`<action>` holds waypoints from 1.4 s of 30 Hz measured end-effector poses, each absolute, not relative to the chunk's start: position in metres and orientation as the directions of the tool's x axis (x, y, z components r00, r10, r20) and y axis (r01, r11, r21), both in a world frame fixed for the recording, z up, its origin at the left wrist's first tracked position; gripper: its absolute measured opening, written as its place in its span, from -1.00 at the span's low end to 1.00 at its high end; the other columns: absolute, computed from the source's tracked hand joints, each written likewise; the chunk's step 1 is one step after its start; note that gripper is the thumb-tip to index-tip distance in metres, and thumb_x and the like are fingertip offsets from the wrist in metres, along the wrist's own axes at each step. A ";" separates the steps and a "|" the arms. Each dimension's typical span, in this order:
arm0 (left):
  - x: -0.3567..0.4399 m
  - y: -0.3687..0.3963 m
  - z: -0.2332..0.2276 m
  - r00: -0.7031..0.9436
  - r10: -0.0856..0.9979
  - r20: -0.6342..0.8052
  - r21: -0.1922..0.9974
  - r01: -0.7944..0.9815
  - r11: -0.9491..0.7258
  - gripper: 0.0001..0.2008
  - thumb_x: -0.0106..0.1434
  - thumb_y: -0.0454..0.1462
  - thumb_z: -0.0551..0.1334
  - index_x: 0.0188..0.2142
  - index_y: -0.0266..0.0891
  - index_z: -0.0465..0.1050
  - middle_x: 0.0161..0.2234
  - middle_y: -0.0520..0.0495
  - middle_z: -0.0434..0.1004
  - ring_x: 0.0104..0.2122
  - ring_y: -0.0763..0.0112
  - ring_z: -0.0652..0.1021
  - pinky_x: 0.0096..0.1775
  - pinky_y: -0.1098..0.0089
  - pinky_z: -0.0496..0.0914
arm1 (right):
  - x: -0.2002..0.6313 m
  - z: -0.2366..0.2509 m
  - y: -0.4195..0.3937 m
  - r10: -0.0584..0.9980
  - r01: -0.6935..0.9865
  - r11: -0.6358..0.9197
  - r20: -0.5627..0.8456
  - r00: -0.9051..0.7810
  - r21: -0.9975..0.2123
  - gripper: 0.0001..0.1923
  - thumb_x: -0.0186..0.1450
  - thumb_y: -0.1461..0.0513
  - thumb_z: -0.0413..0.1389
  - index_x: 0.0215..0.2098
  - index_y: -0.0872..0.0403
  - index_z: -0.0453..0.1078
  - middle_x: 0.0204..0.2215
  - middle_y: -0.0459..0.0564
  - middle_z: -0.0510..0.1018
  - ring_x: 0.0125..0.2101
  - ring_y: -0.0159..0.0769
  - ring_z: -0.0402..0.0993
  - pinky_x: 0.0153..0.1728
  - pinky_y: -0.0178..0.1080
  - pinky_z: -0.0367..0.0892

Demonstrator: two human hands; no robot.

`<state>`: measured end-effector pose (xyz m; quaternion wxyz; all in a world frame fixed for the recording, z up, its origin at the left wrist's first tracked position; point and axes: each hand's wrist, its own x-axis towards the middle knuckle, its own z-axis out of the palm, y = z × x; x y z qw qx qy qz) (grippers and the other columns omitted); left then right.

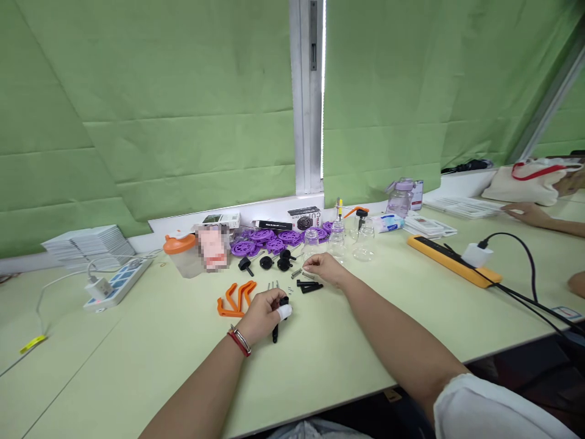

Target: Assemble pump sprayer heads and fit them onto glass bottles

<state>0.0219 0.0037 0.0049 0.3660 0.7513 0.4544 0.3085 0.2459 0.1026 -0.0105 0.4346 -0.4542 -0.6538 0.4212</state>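
My left hand (265, 315), its thumb wrapped in white, is closed round a small black tubular part (284, 300). Below its fingers another black piece (275, 333) shows, and I cannot tell whether it joins the first. Farther off, my right hand (325, 269) has its fingertips pinched together just above metal springs (308, 275); whatever they hold, if anything, is hidden. Several black bar-shaped parts (309, 286) lie below that hand. Tiny metal pieces (290, 291) and thin metal pins (273, 285) rest between the hands. Orange crank-like handles (240, 299) lie left of my left hand.
Black round knobs (266, 263), purple discs (275, 245) and clear glass jars (364, 244) stand behind the hands. An orange-lidded cup (180, 253) and a white power strip (119, 283) are left. At right lie an orange power strip (452, 260) and another person's hand (530, 213).
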 end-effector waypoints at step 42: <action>0.017 0.009 -0.002 0.403 0.907 0.125 0.841 0.441 -0.312 -0.79 0.12 -0.14 0.19 -0.38 -0.25 0.34 -0.50 0.05 0.31 -0.50 0.48 0.29 -0.43 0.45 0.20 | 0.255 -0.021 0.108 0.956 0.686 0.294 0.211 -0.205 -0.665 -0.84 0.06 0.28 0.20 -0.36 0.09 0.55 -0.40 0.02 0.58 -0.38 -0.26 0.44 -0.33 -0.26 0.29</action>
